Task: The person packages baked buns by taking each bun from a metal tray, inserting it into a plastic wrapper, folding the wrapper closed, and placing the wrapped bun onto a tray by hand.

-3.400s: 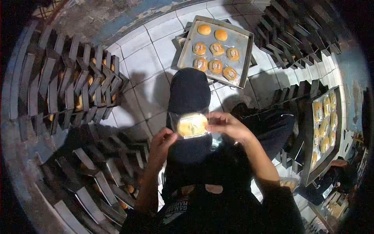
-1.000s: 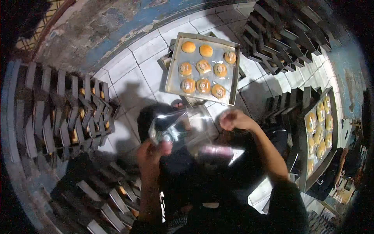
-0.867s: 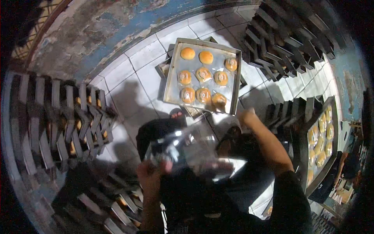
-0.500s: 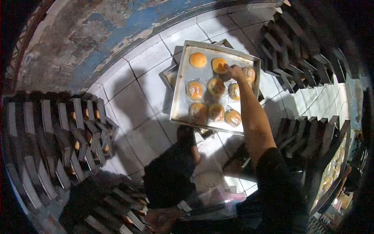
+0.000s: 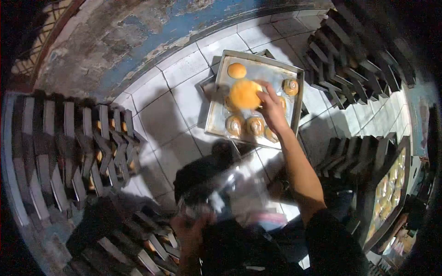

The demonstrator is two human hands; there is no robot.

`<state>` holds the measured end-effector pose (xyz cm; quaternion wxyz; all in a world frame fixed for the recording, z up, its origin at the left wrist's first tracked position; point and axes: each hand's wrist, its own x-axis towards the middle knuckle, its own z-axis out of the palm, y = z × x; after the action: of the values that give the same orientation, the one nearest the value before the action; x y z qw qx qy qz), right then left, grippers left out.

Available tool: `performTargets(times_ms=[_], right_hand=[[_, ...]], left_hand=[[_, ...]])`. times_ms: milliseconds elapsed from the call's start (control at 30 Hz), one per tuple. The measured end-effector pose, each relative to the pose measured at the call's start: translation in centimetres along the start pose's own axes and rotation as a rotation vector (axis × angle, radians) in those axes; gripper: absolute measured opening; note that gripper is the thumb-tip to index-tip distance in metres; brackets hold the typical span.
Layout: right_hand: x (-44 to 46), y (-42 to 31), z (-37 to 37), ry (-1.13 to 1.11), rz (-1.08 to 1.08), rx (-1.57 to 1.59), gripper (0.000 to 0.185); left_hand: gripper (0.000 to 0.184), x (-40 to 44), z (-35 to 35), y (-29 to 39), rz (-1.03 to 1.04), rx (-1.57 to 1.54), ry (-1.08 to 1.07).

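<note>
My right hand (image 5: 272, 108) grips a round golden bun (image 5: 245, 94) at its right edge, holding it above a square metal tray (image 5: 267, 72). One bare bun (image 5: 237, 71) lies in the tray's upper left corner. Several buns in clear wrappers sit in the other rows, such as a wrapped bun (image 5: 290, 87) at the right; the raised bun and my hand partly cover some of them. Low in the view, my left hand (image 5: 189, 228) is closed on a clear plastic bag (image 5: 237, 186), blurred and shiny, in front of my body.
Stacked dark trays (image 5: 69, 152) stand at the left, with more stacked trays (image 5: 354, 60) at the upper right. A tray of wrapped buns (image 5: 389, 191) tops the right-hand stack. White floor tiles (image 5: 184, 69) run to a peeling wall (image 5: 124, 37). Another tray's corner shows under the square tray.
My right hand has lifted the bare bun from the tray's top row and brought it down and left. My left hand has risen with the clear bag, now spread in view.
</note>
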<state>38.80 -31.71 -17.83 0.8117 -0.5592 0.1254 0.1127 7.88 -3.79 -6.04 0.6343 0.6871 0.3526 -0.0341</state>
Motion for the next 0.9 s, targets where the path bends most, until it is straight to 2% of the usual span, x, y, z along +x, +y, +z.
performTargets(times_ms=[67, 133, 200, 233, 267, 333, 367, 400, 500, 633, 767, 900], right_hand=[[-7.4, -3.4, 0.6, -0.210, 0.011, 0.153, 0.046], [-14.4, -6.7, 0.1, -0.318, 0.127, 0.100, 0.049], [-20.1, -8.8, 0.2, -0.346, 0.154, 0.131, 0.052], [-22.4, -9.0, -0.1, -0.334, 0.164, 0.161, 0.063], [-24.2, -9.3, -0.1, -0.338, 0.147, 0.155, 0.063], [-27.6, -9.5, 0.2, -0.327, -0.008, 0.178, 0.077], [-29.2, -10.0, 0.6, -0.317, -0.047, 0.095, 0.090], [-30.3, -10.1, 0.4, -0.316, -0.054, 0.091, 0.090], [-33.0, -10.6, 0.1, -0.352, -0.280, -0.226, 0.094], [-36.2, -12.8, -0.2, -0.291, -0.141, -0.177, 0.071], [-37.7, -11.2, 0.6, -0.192, -0.237, -0.336, 0.074], [-39.0, -11.4, 1.1, -0.141, -0.239, -0.244, 0.073]], left_hand=[[0.018, 0.5, 0.2, -0.4, 0.038, -0.226, -0.233], [0.020, 0.1, 0.4, 0.8, 0.041, -0.208, -0.261], [0.023, -0.5, 0.4, 1.5, 0.051, -0.191, -0.294], [0.026, -0.7, 0.2, 1.5, 0.002, -0.310, -0.380], [0.025, -1.9, 0.7, 2.5, 0.075, -0.239, -0.388], [0.024, -3.9, 1.4, 3.6, 0.155, -0.174, -0.395], [0.028, -4.6, 1.6, 3.7, 0.094, -0.145, -0.398], [0.032, -5.4, 1.8, 3.9, 0.029, -0.114, -0.401], [0.027, -8.1, 1.9, 4.4, 0.068, -0.108, -0.411], [0.025, -10.5, 0.3, 4.5, 0.178, -0.046, -0.455], [0.025, -11.9, -0.5, 4.5, 0.238, 0.006, -0.470], [0.023, -12.4, -0.8, 4.4, 0.237, -0.034, -0.396]])
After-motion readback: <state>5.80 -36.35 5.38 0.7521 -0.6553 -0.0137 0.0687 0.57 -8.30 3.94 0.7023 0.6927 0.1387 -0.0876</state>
